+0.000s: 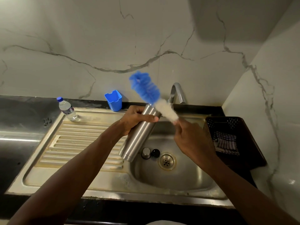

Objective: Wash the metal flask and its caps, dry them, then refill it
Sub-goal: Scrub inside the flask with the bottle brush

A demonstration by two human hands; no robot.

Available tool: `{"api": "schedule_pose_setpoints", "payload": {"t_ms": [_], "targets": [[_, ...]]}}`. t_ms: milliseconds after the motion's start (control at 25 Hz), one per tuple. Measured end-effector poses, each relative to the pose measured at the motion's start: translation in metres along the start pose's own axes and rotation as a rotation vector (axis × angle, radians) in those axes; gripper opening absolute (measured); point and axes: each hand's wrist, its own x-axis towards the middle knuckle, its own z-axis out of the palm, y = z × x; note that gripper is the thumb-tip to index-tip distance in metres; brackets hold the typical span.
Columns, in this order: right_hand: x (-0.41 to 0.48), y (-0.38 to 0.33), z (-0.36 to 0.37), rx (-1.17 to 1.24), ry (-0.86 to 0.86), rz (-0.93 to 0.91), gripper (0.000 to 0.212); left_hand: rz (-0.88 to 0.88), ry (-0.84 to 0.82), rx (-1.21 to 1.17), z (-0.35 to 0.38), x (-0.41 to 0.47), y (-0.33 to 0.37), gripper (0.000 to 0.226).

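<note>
The dark table (19,111) carries a steel sink (186,181) with a ribbed drainboard (73,143) on its left and a curved tap (177,92) behind the basin; whether water is running cannot be told. On the right stands a dark perforated basket (227,125) with a striped cloth (225,142) lying in it, which looks like the drying cloth and seems unused so far. The metal flask (139,138) is held tilted over the left edge of the basin, mouth up and away, uncapped. The left hand (136,117) grips it round the upper body, fingers and thumb wrapped about the steel. A long bottle brush (146,88), blue bristles at the far end and white ones nearer, slants just beside the flask's mouth and is outside it; the right hand (191,138) pinches its near end between curled fingers. A plastic water bottle (67,109) with its blue lid on stands at the back of the drainboard, likely the refill supply, and a blue cup (114,99) sits near the wall. Two caps, a metal cap (146,152) and a black cap (155,153), lie side by side in the basin beside the drain. By my judgement the job is early: scrubbing is in hand, while the caps, the rinsing, the drying and the refilling remain.
</note>
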Motion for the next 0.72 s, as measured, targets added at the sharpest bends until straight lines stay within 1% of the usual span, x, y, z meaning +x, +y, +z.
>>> {"api": "schedule_pose_setpoints", "payload": {"t_ms": [80,120,160,280,360,400,480,560,640,720], "targets": [[0.019,-0.011,0.003,0.020,0.080,-0.061,0.025,0.045,-0.027,-0.036,0.003,0.001,0.005,0.042],[0.022,-0.012,0.003,0.034,0.089,-0.055,0.025,0.055,-0.040,-0.050,0.003,0.002,0.008,0.040],[0.019,-0.010,0.003,0.041,0.071,-0.031,0.025,0.046,-0.039,-0.061,0.001,0.003,0.008,0.042],[-0.012,0.004,0.002,0.024,-0.057,0.049,0.027,-0.046,-0.088,-0.155,-0.002,-0.001,-0.004,0.048],[-0.010,0.001,0.002,0.042,-0.049,0.037,0.026,-0.078,-0.128,-0.221,0.001,-0.006,-0.005,0.056],[0.001,-0.005,0.001,0.053,-0.009,0.012,0.025,-0.063,-0.149,-0.210,0.004,-0.006,-0.001,0.062],[0.023,-0.020,-0.002,0.063,0.060,-0.030,0.021,-0.001,-0.146,-0.083,0.007,-0.003,0.013,0.071],[0.026,-0.019,-0.007,0.044,0.082,-0.024,0.021,0.006,-0.115,-0.002,0.005,-0.001,0.021,0.068],[0.007,-0.001,-0.006,-0.036,0.046,0.041,0.025,-0.022,-0.080,0.012,-0.001,-0.001,0.019,0.068],[-0.013,0.009,-0.006,-0.065,-0.042,0.100,0.028,-0.041,-0.016,0.024,-0.004,-0.003,0.011,0.073]]}}
